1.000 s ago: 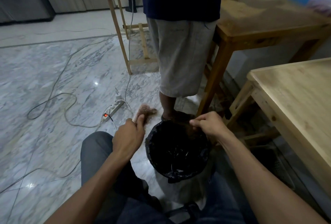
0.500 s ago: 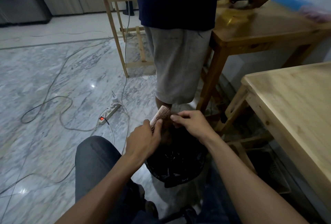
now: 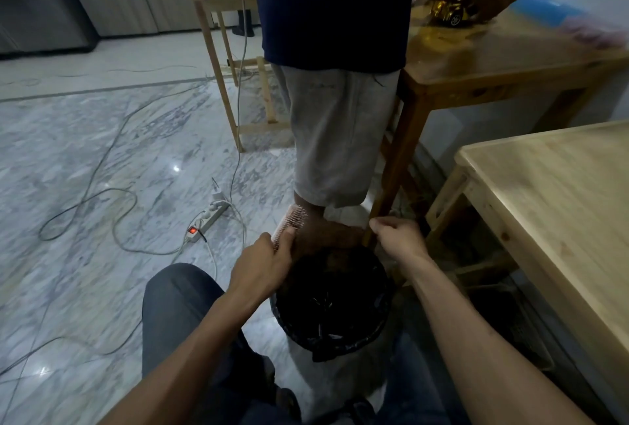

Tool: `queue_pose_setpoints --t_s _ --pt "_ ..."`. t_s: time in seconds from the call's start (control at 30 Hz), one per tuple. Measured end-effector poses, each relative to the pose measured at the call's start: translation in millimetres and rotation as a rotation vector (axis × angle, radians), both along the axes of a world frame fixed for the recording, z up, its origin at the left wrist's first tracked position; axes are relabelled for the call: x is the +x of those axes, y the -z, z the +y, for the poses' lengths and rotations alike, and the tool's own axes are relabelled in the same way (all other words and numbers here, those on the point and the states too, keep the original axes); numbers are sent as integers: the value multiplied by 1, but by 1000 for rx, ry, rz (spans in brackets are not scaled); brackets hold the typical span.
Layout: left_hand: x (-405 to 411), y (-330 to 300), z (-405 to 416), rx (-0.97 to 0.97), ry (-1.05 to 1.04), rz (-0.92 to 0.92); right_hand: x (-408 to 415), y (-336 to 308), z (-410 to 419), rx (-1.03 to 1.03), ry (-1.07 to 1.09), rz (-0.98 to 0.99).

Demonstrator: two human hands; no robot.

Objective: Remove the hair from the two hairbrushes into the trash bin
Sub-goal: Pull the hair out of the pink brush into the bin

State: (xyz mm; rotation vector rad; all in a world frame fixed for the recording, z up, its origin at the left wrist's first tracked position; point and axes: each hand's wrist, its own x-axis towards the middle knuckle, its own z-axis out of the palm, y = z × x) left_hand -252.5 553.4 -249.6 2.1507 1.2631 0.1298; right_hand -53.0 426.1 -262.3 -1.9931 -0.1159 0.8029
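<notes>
My left hand (image 3: 262,263) grips a pink hairbrush (image 3: 291,224) with pale bristles, its head tilted up and to the right over the far left rim of the trash bin (image 3: 381,319). The bin is lined with a black bag and stands between my knees. My right hand (image 3: 396,237) is pinched shut above the bin's far right rim. A dim brown web of hair (image 3: 335,237) stretches from the brush toward my right fingers. Only one hairbrush is in view.
Another person (image 3: 335,84) in grey shorts stands just behind the bin, holding a yellow toy car (image 3: 449,11) on a dark wooden table (image 3: 510,53). A pale wooden table (image 3: 558,193) is on my right. A power strip (image 3: 207,220) and cables lie on the marble floor.
My left hand has turned the brush from hair-side up to bristles facing right. My right hand met the brush, then pulled away to the right, drawing hair with it.
</notes>
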Motion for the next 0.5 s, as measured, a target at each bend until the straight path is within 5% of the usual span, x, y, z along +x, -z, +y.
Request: queue_pose_setpoints --t_s 0.13,0.27,0.5 --pt "6 -5 -3 -256 55 -62 -9 -4 9 89 -231 -86" --pt "6 -7 -1 -185 197 -72 -15 -5 5 131 -599 -56" --pt "-5 -9 22 -134 29 -182 -7 3 -1 -130 -279 -311"
